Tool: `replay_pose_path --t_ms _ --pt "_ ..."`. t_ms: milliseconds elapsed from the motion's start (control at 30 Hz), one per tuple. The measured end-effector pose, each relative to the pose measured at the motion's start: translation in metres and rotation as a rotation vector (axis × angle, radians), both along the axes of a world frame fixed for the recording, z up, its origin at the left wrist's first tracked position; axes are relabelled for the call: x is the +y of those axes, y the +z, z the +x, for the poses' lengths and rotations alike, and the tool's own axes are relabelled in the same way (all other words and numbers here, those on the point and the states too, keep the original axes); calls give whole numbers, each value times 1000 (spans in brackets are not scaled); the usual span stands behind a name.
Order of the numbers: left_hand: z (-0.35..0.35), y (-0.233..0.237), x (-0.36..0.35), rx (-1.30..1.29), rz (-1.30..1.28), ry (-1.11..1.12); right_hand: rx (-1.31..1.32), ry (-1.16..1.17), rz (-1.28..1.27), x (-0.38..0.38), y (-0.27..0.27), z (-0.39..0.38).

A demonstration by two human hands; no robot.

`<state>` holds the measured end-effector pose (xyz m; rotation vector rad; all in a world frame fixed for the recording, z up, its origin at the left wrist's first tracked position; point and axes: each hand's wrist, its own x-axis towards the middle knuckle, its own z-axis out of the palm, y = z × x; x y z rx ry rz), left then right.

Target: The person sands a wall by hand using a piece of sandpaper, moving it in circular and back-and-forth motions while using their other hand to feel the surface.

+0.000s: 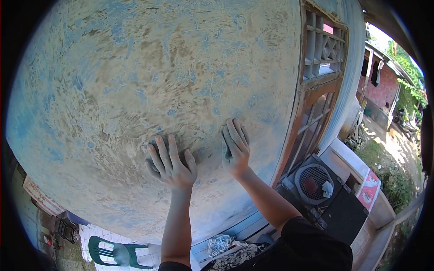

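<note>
A weathered wall [149, 77] with patchy blue paint and bare brown-grey plaster fills most of the view. My left hand [171, 163] lies flat against it with fingers spread, pressing a dark sheet [150, 168] whose edges show beside the fingers. A hand's width to the right and slightly higher, my right hand [236, 147] presses on the wall too, a small dark grey piece [226, 149] tucked under its thumb side. Both hands are dusty.
A wooden door frame [316, 104] with a lattice vent borders the wall on the right. Below it stands a black speaker box [314, 183] with a round grille. A green plastic chair [115, 253] and crumpled cloth [224, 245] are on the tiled floor below.
</note>
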<state>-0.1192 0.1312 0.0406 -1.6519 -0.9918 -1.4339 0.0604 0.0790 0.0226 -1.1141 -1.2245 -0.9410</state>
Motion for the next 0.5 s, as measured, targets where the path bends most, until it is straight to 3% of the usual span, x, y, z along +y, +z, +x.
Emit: replay_pose_path --t_ms 300,500 --pt "0 0 0 3 7 2 149 13 74 6 28 -9" --pt "-2 1 -2 7 -6 -2 44 82 -48 -6 15 -6"
